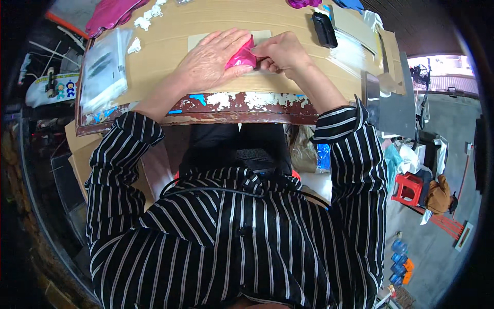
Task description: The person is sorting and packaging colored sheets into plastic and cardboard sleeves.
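Note:
A shiny bright pink piece (241, 57), folded and apparently of soft material, lies on a pale card (261, 36) on the cardboard-covered table. My left hand (213, 58) rests flat on its left part, fingers stretched out and together, thumb along the near side. At its right edge my right hand (282, 53) is closed, with thumb and forefinger pinching the pink edge. The other right fingers curl under the palm. Both hands hide much of the piece and the card.
White cut-out pieces (135, 46) and clear plastic bags (105, 72) lie at left, near magenta fabric (110, 15). At right are a black tray (324, 30) and clear sleeves (351, 59). The table's front edge (231, 101) has peeling paint. A red stool (409, 189) stands beyond.

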The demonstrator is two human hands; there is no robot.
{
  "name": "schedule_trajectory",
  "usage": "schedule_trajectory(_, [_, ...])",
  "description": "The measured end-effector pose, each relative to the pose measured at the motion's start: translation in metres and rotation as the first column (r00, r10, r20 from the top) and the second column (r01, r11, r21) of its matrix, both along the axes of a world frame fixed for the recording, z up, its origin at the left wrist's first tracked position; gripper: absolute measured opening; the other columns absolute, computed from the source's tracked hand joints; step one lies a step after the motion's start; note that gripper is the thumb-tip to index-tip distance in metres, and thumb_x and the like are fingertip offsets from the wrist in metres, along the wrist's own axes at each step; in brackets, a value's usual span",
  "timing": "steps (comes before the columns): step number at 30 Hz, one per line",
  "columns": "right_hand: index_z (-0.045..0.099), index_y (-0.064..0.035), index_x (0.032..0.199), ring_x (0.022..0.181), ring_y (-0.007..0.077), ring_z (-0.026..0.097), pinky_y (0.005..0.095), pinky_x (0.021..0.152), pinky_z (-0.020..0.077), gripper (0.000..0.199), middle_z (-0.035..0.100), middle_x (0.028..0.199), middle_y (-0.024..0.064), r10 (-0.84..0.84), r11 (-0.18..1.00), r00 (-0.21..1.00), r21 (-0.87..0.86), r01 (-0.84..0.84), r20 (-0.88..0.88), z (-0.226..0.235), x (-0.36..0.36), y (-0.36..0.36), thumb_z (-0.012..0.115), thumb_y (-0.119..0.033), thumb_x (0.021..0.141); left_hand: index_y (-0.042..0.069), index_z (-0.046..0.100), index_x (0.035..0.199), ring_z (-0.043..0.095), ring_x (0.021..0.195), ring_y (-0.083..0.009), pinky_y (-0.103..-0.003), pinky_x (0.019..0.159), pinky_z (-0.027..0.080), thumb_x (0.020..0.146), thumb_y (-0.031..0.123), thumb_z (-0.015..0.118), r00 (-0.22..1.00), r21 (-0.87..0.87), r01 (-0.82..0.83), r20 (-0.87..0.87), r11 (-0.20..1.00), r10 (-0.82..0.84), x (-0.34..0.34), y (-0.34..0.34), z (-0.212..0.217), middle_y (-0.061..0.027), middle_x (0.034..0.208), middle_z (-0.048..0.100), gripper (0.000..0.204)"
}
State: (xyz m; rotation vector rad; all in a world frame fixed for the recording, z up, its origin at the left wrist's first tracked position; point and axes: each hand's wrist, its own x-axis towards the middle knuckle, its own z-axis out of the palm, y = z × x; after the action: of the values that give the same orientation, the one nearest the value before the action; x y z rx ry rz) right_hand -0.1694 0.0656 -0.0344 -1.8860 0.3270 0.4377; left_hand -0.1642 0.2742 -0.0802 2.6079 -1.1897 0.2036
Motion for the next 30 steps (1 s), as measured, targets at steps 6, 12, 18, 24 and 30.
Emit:
schedule_trajectory(6, [0.073, 0.0021, 0.075, 0.048, 0.0146, 0.061, 0.0293, 0.045, 0.048, 0.023, 0.068, 0.063, 0.0106, 0.155, 0.964, 0.988, -0.219, -0.151, 0.003, 0.013, 0.003, 0.003, 0.078, -0.017, 0.084, 0.011, 0.031, 0.156, 0.031, 0.149, -0.0288, -0.048, 0.125, 0.022, 0.098, 0.061, 0.047, 1.0, -0.016, 0.001, -0.02, 1.0, -0.002, -0.002, 0.002, 0.002, -0.0107, 0.16, 0.035, 0.079])
schedule_trajectory(12, [0.075, -0.0055, 0.074, 0.056, 0.0156, 0.065, 0.0341, 0.061, 0.0548, 0.023, 0.069, 0.062, 0.0083, 0.398, 0.766, 0.914, -0.58, -0.279, 0.086, 0.005, 0.009, 0.0, 0.081, -0.026, 0.083, 0.011, 0.031, 0.156, 0.031, 0.148, -0.0292, -0.049, 0.124, 0.023, 0.097, 0.059, 0.051, 1.0, -0.013, 0.006, -0.006, 1.0, -0.006, -0.002, 0.005, 0.001, -0.0102, 0.16, 0.035, 0.079])
schedule_trajectory(18, [0.073, -0.0027, 0.081, 0.055, 0.0171, 0.064, 0.0333, 0.054, 0.0534, 0.017, 0.067, 0.063, 0.006, 0.325, 0.843, 0.906, -0.517, -0.146, 0.273, -0.012, -0.002, -0.022, 0.079, -0.019, 0.081, 0.008, 0.037, 0.153, 0.036, 0.146, -0.0305, -0.048, 0.121, 0.027, 0.097, 0.054, 0.055, 0.999, -0.05, 0.047, -0.004, 0.998, -0.048, -0.002, -0.01, 0.009, -0.0132, 0.157, 0.04, 0.075])
schedule_trajectory(24, [0.072, -0.0005, 0.097, 0.079, 0.0343, 0.068, 0.043, 0.074, 0.0541, 0.03, 0.07, 0.082, 0.0152, 0.376, 0.814, 0.584, -0.557, 0.162, 0.719, 0.002, -0.058, -0.041, 0.08, -0.024, 0.081, 0.005, 0.043, 0.149, 0.04, 0.142, -0.0344, -0.048, 0.118, 0.029, 0.094, 0.037, 0.063, 0.999, -0.015, 0.035, -0.028, 0.999, -0.035, -0.004, -0.002, 0.019, -0.0174, 0.152, 0.044, 0.067])
schedule_trajectory(30, [0.061, 0.0005, 0.125, 0.124, 0.0411, 0.052, 0.0517, 0.103, 0.0402, 0.073, 0.058, 0.13, 0.0236, 0.161, 0.359, 0.527, -0.547, 0.757, 0.835, 0.006, -0.16, -0.191, 0.086, -0.044, 0.074, 0.004, 0.041, 0.15, 0.039, 0.143, -0.0344, -0.047, 0.118, 0.029, 0.092, 0.032, 0.064, 0.998, -0.006, 0.068, -0.019, 0.998, -0.068, -0.009, -0.014, 0.027, -0.0175, 0.153, 0.043, 0.068])
